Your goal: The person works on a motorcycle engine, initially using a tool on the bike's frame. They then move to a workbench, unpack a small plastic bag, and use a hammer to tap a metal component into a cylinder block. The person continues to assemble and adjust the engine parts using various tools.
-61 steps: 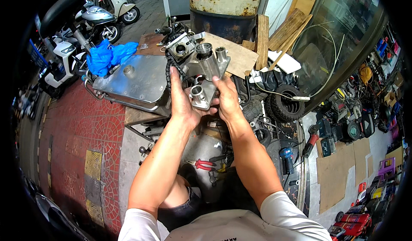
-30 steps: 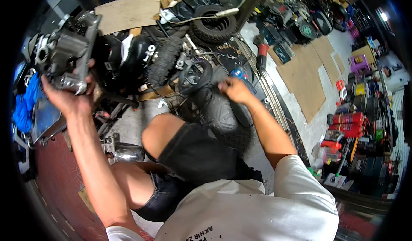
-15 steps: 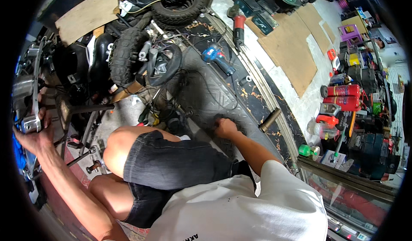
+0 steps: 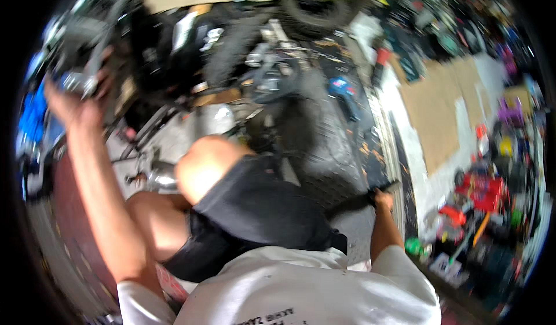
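Note:
My left hand (image 4: 81,108) is raised at the far left. Its fingers wrap round a shiny silver metal part (image 4: 75,83) of a larger metal assembly (image 4: 107,41). At the right, beside the metal door track (image 4: 389,151), my right hand (image 4: 382,200) is closed on a dark, bar-like piece (image 4: 390,185). Motion blur hides its exact kind. A blue cordless power tool (image 4: 346,96) lies on the grey textured mat (image 4: 324,140), beyond my right hand.
Knobbly tyres (image 4: 229,53) and loose parts crowd the far side. A red angle grinder (image 4: 380,61) lies near flat cardboard (image 4: 434,114). Red cylinders (image 4: 483,191), bottles and boxes line the right side. My bent knee (image 4: 211,163) is in the middle.
The view has shifted, so the scene sits further right and lower. My right hand has moved from the mat to the right and closed on the dark bar-like piece. My left hand keeps its hold.

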Tool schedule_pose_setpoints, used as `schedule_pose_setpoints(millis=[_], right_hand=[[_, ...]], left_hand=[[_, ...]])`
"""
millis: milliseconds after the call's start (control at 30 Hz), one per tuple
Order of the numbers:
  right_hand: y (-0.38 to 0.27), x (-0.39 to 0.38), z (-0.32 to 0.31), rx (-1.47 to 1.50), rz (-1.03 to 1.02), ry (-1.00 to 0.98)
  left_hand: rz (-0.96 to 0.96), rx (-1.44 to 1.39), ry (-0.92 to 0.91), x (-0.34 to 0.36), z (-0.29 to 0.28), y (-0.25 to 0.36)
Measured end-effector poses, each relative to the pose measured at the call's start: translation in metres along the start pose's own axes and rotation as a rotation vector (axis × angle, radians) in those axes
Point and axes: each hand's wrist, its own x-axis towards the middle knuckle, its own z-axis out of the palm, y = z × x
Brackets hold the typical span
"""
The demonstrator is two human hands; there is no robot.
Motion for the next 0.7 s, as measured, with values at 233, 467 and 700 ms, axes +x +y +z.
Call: schedule_pose_setpoints(millis=[233,467,700], right_hand=[[-0.047,0.064,-0.074,0.393,-0.509,0.68],[-0.309,-0.319,-0.304,0.636,-1.545,-0.023],[-0.395,-0.477,-0.074,-0.771,-1.857,-0.522]], left_hand=[[-0.051,-0.189,-0.115,0.006,-0.014,0.006],[0.014,-0.382,0.06,-0.013,0.004,0.013],[0.024,-0.625,-0.276,0.015,-0.019,-0.001]])
